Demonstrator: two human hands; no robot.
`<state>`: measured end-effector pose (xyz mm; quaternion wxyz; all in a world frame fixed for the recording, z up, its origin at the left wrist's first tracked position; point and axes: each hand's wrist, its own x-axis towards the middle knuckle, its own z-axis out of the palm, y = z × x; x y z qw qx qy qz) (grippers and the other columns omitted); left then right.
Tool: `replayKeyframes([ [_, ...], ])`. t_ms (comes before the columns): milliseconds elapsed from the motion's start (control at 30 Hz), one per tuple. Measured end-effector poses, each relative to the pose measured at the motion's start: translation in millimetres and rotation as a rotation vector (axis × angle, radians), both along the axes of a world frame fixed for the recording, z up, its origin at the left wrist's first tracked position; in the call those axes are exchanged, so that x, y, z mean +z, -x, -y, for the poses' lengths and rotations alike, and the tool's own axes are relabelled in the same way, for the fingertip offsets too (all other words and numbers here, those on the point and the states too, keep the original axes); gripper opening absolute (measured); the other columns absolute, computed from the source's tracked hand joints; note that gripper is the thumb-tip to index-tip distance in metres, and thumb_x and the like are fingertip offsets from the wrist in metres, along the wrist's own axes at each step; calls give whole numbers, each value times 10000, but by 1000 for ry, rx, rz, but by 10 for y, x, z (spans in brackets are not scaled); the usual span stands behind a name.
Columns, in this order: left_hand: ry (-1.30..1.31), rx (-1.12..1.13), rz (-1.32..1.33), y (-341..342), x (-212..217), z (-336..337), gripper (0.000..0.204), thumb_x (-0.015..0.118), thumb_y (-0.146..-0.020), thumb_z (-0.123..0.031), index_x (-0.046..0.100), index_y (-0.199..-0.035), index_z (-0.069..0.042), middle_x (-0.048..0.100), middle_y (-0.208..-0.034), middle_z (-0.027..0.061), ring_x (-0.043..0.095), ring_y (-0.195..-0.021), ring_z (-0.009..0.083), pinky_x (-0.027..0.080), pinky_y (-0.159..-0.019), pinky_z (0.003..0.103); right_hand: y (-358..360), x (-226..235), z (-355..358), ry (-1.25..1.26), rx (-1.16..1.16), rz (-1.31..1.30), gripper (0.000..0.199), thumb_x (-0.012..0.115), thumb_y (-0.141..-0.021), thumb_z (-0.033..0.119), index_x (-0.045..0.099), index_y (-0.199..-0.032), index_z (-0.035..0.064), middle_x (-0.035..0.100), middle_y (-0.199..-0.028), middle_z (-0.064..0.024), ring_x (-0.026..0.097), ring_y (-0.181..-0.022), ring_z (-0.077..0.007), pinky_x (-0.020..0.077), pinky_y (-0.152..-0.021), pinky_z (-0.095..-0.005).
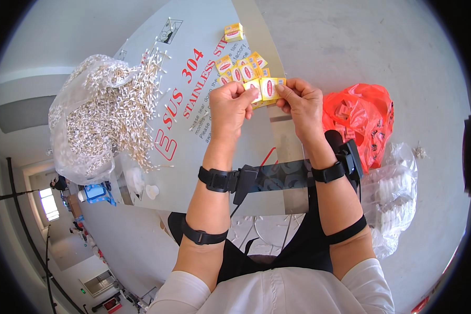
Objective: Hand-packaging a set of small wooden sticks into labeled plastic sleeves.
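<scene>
Over the far right part of the table, my left hand (231,107) pinches a small yellow-and-white box (251,93) between thumb and fingers. Right beside it, a second small yellow-and-white box (268,89) is gripped at its right end by my right hand (302,102). The two boxes are side by side, their inner edges touching or nearly so. Just beyond my fingers lies a loose cluster of several similar boxes (236,75), some overlapping. A separate stack of these boxes (234,32) stands farther back. The fingertips under the boxes are partly hidden.
A large heap of cotton swabs (147,99) spills from a clear plastic bag (63,118) at the table's left. On the right are a red plastic bag (358,112) and a clear bag of stacked white plastic pieces (392,188). A blue item (97,192) sits near the table's left corner.
</scene>
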<state>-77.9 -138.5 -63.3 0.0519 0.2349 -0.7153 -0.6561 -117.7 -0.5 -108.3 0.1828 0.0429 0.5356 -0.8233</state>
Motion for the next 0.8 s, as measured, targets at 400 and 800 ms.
replayKeyframes([
  [400, 481, 105, 262, 31, -204, 343, 255, 728, -745, -54, 512, -617, -9, 512, -532, 35, 440, -411, 87, 343, -370, 230, 1, 7, 31, 3, -45, 11, 116, 643, -867, 100, 648, -892, -14, 604, -690, 4, 511, -541, -20, 383, -477, -155],
  [800, 442, -24, -58, 65, 19, 75, 198, 708, -751, -64, 556, -680, 42, 602, -632, 85, 547, -537, 120, 456, -521, 267, 1, 5, 17, 26, -2, -7, 100, 641, -857, 73, 644, -878, -25, 602, -671, -8, 515, -532, -29, 377, -469, -163],
])
